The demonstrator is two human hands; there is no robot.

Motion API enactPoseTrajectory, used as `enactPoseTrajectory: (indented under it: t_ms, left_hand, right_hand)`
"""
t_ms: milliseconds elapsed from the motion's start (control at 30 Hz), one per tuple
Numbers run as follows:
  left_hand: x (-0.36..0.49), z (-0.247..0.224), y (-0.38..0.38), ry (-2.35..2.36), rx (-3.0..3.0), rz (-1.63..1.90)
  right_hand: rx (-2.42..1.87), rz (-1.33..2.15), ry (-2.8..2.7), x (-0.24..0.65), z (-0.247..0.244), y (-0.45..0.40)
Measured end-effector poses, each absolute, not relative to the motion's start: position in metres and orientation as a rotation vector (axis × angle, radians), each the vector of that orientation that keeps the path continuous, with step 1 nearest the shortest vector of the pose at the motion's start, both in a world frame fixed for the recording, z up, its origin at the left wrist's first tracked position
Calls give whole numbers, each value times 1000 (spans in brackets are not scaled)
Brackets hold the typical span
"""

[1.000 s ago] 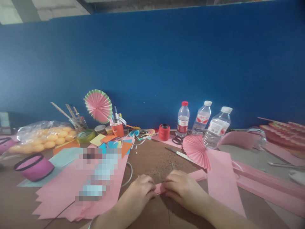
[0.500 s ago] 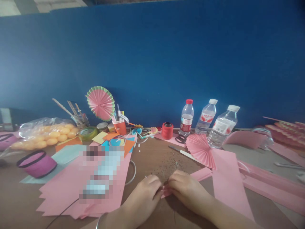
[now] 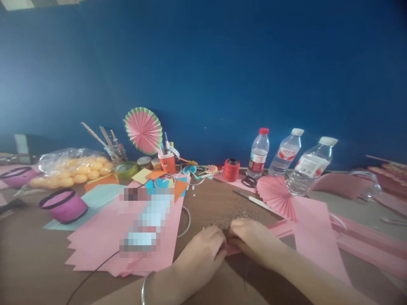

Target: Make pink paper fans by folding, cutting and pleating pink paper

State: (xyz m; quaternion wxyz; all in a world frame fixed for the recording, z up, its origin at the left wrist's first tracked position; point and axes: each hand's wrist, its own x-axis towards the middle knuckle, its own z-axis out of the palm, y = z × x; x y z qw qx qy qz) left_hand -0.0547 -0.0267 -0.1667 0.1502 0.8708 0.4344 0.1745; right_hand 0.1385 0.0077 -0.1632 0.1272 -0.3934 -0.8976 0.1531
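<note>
Close together over the brown tabletop, my left hand (image 3: pixel 205 252) and my right hand (image 3: pixel 249 241) have their fingers curled round a strip of pink paper (image 3: pixel 233 249). Most of the strip is hidden beneath the fingers. Just beyond the hands lie scattered dark crumbs (image 3: pixel 237 211). A pleated pink paper fan (image 3: pixel 277 195) rests past my right hand, beside a flat pink sheet (image 3: pixel 318 231). A white-handled knife (image 3: pixel 257 202) lies in front of the fan. Left of my left hand is a stack of pink paper (image 3: pixel 98 245).
Along the blue wall stand three water bottles (image 3: pixel 258 153), a red thread spool (image 3: pixel 231 170) and an orange cup of pens (image 3: pixel 167 162). Black-handled scissors (image 3: pixel 249 181) lie near the spool. At left are a bag of yellow balls (image 3: pixel 78 167) and a purple fabric ring (image 3: pixel 65 207).
The view has shifted, so the table's things appear farther right. My fingers have moved along the pink strip, and less of it shows between the hands.
</note>
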Motion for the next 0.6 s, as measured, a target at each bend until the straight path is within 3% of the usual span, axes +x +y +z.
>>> enactPoseTrajectory:
  t_ms: [300, 600]
  left_hand:
    - [-65, -165, -46, 1084, 3058, 157]
    - [-66, -177, -48, 1080, 3232, 195]
  right_hand:
    - [-1295, 792, -2399, 137, -151, 9]
    - [-1420, 781, -2307, 134, -161, 4]
